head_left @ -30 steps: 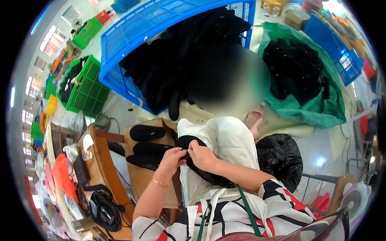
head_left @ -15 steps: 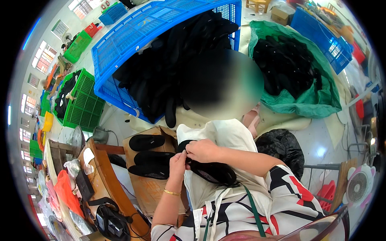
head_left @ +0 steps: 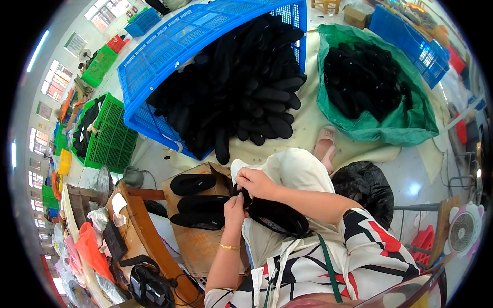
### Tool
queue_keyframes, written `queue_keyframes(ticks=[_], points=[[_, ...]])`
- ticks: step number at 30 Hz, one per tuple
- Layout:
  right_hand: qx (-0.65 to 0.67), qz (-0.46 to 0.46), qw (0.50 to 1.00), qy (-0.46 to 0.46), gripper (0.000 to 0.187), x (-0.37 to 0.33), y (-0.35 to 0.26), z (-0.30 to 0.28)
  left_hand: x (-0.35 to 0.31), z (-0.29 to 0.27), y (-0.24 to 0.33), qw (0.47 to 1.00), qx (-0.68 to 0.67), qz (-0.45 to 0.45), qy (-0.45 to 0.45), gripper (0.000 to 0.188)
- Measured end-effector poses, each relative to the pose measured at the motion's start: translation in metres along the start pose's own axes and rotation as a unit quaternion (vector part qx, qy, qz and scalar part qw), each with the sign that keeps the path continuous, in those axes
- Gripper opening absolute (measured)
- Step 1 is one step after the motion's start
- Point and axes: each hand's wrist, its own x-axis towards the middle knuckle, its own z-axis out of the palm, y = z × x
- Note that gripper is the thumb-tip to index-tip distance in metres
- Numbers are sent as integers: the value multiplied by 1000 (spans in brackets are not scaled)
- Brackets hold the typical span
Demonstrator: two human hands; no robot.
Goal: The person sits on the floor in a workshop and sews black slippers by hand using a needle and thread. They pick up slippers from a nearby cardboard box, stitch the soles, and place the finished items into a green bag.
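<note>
In my lap, on a white apron, lies a black slipper with a patterned lining showing at its opening. My left hand, a gold bracelet at its wrist, pinches black material at the slipper's far left end. Just beyond it, my right hand is closed on the same black part. The fingertips hide the exact spot, and nothing else shows in either hand. To the left, several black slippers lie on a brown cardboard box.
Ahead, a large blue crate lies tipped, full of black slippers. A green sack of black pieces stands at the right. A wooden table is at my left, a black plastic bag and a fan at my right.
My right hand has shifted slightly forward and left, with its fingers curled more. My left hand stays close to the same part of the slipper. The whole view has moved a little.
</note>
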Motion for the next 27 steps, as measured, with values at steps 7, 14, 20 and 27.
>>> queue_keyframes(ticks=[7,14,20,27], points=[[272,144,951,14,22,-22,-2,-83,4,10,-10,961,240,119,70,43],[412,-196,796,398,28,-60,-61,-267,3,14,4,917,325,214,89,39],[196,-215,868,403,4,-78,-46,-241,15,8,-12,923,283,252,69,33],[-371,-192,908,25,31,-62,16,-109,-10,10,21,848,383,323,173,17]])
